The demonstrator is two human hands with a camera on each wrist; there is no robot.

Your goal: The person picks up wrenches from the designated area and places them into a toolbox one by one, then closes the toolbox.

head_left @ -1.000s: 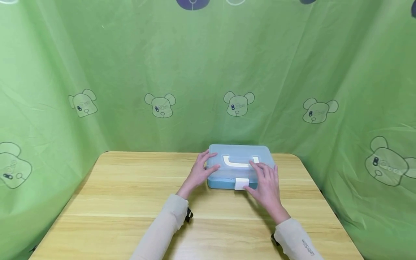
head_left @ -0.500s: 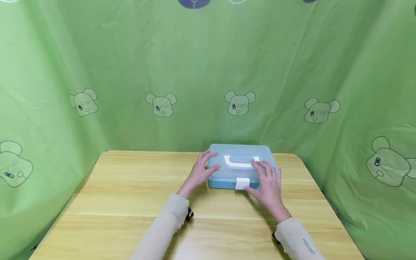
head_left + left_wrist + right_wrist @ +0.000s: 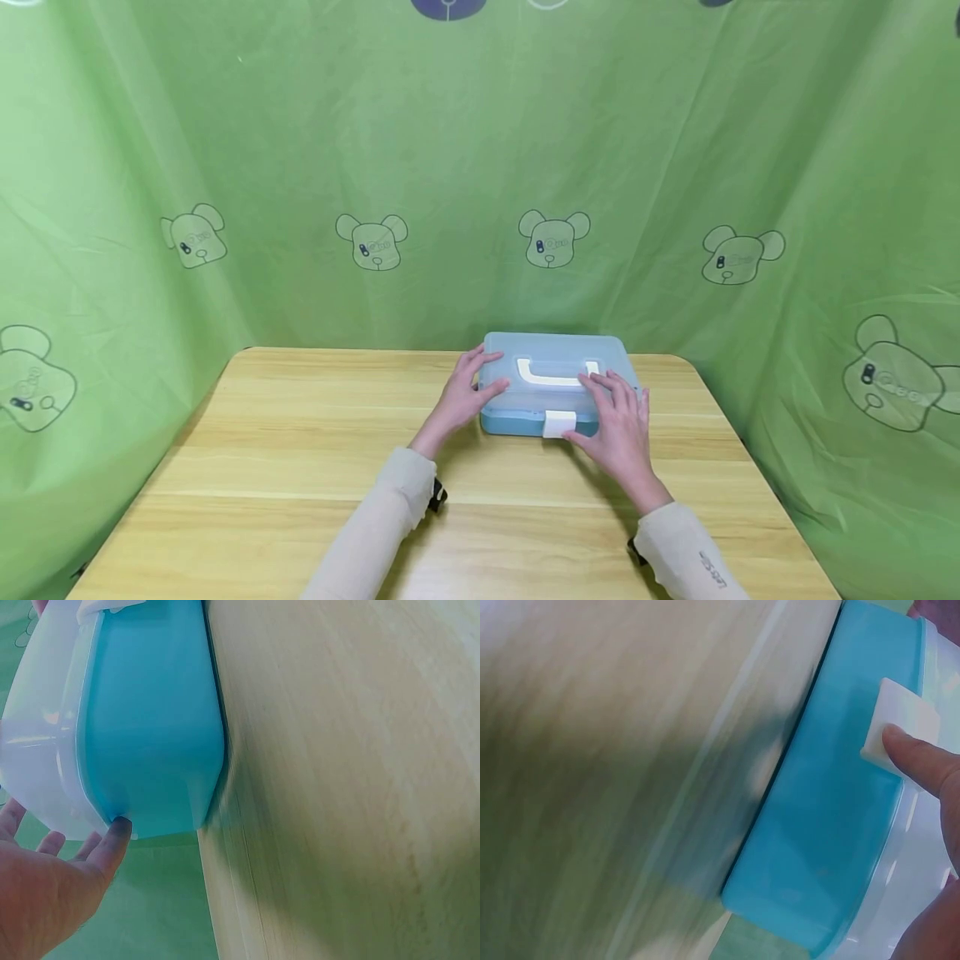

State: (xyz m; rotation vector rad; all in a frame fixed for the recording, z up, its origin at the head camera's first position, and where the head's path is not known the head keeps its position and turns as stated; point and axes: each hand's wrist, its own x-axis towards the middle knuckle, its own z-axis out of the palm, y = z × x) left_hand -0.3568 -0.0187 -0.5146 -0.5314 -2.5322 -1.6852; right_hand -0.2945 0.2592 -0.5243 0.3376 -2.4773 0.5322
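A plastic storage box (image 3: 510, 422) with a blue base and a translucent lid (image 3: 551, 343) stands near the table's back edge, lid down. A white carry handle (image 3: 551, 381) lies flat on top, and a white latch (image 3: 558, 423) sits at the front. My left hand (image 3: 457, 402) holds the box's left end, fingers spread over the lid; in the left wrist view a fingertip (image 3: 118, 827) touches the seam below the lid rim. With my right hand (image 3: 621, 432) I grip the front right part, thumb (image 3: 919, 757) pressed on the latch and fingers over the lid beside the handle.
The wooden table (image 3: 315, 467) stretches out in front and to both sides of the box. A green curtain (image 3: 465, 150) printed with bear heads hangs close behind the table and along both sides. Pale sleeves (image 3: 371, 521) cover both forearms.
My right hand's outer fingers have spread slightly to the right over the lid's end. The left hand and the box hold their places.
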